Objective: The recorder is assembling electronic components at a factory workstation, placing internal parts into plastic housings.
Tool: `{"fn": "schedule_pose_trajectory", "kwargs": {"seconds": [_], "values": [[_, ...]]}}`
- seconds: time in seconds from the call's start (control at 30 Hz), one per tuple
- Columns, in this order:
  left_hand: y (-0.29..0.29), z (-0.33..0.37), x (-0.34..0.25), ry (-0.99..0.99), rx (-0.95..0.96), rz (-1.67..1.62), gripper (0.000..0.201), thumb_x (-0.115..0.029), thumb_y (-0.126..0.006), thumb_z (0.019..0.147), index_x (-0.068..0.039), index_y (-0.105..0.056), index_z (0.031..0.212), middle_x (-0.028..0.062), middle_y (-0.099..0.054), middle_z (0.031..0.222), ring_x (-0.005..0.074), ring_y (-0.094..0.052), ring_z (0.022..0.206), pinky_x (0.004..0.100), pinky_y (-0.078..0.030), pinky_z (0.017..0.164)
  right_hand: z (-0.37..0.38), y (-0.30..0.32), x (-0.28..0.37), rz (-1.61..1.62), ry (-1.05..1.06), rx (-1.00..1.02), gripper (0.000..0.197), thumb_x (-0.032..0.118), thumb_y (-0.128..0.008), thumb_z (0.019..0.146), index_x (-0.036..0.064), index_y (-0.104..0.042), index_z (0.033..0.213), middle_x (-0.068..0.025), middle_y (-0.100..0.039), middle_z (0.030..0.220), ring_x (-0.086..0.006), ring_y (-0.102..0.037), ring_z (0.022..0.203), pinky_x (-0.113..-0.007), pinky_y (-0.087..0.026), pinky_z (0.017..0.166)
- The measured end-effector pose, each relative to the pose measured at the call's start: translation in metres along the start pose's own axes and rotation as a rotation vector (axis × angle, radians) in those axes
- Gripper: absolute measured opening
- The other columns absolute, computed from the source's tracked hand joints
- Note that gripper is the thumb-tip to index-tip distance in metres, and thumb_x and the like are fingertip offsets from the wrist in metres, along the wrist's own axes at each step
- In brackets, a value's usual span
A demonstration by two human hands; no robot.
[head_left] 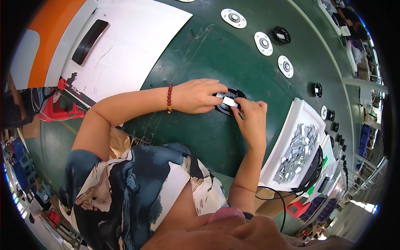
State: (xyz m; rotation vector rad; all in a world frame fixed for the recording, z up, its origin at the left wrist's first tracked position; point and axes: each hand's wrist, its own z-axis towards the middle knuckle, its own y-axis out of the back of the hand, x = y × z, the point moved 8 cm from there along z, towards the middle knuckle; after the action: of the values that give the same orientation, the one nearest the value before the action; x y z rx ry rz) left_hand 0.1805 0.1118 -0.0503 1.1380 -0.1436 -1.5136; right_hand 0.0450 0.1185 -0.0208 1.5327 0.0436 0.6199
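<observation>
In front of me on the green table lies a round black housing [238, 93], partly covered by my fingers. A small white rectangular piece [229, 101] sits over its middle. My left hand [198, 96], with a beaded red bracelet [169, 98] at the wrist, comes in from the left; its fingers are bent against the housing's left side and the near end of the white piece. From the right, my right hand [252, 118] closes its thumb and forefinger on the right end of the white piece. Its fingertips partly hide the housing's inside.
A white tray [296, 109] of silver metal strips [296, 156] stands to the right, beside black cables [309, 175]. Beyond my hands are white oval discs [263, 43] and black round housings [282, 35]. At the left, a long black object [90, 42] rests on a white sheet [133, 39].
</observation>
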Motion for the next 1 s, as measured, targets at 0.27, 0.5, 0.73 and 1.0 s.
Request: {"fn": "schedule_pose_trajectory", "kwargs": {"seconds": [0.27, 0.5, 0.73, 1.0], "values": [[-0.005, 0.002, 0.0, 0.025, 0.068, 0.036, 0.036, -0.01, -0.075, 0.07, -0.007, -0.064, 0.104, 0.0134, -0.053, 0.115, 0.0307, -0.055, 0.098, 0.0418, -0.045, 0.087, -0.005, 0.009, -0.011, 0.073, -0.076, -0.028, 0.019, 0.006, -0.069, 0.081, 0.0088, -0.068, 0.1, -0.0056, -0.065, 0.074, -0.0216, -0.059, 0.068, -0.036, -0.036, 0.078], [-0.005, 0.003, 0.0, 0.037, 0.071, 0.055, 0.032, -0.011, -0.074, 0.071, -0.008, -0.064, 0.101, 0.0125, -0.053, 0.115, 0.0296, -0.054, 0.099, 0.0421, -0.044, 0.09, -0.019, 0.01, -0.021, 0.208, -0.113, 0.059, 0.032, 0.003, -0.06, 0.083, 0.0139, -0.071, 0.111, -0.0096, -0.064, 0.069, -0.0241, -0.054, 0.059, -0.034, -0.038, 0.075], [-0.004, 0.002, 0.001, 0.04, 0.049, 0.064, 0.026, -0.01, -0.071, 0.072, -0.009, -0.063, 0.097, 0.0117, -0.054, 0.114, 0.0289, -0.055, 0.1, 0.0419, -0.043, 0.091, -0.023, -0.007, -0.028, 0.188, -0.138, 0.124, 0.035, 0.005, -0.06, 0.083, 0.0158, -0.071, 0.114, -0.0118, -0.064, 0.068, -0.0265, -0.052, 0.057, -0.033, -0.039, 0.076], [-0.005, 0.003, 0.003, 0.047, 0.057, 0.055, 0.026, -0.01, -0.071, 0.073, -0.008, -0.063, 0.097, 0.0124, -0.054, 0.114, 0.0296, -0.055, 0.102, 0.0421, -0.043, 0.092, -0.022, -0.003, -0.027, 0.189, -0.115, 0.118, 0.033, 0.005, -0.061, 0.083, 0.0144, -0.071, 0.113, -0.0131, -0.059, 0.062, -0.0273, -0.052, 0.056, -0.034, -0.041, 0.07]]}}
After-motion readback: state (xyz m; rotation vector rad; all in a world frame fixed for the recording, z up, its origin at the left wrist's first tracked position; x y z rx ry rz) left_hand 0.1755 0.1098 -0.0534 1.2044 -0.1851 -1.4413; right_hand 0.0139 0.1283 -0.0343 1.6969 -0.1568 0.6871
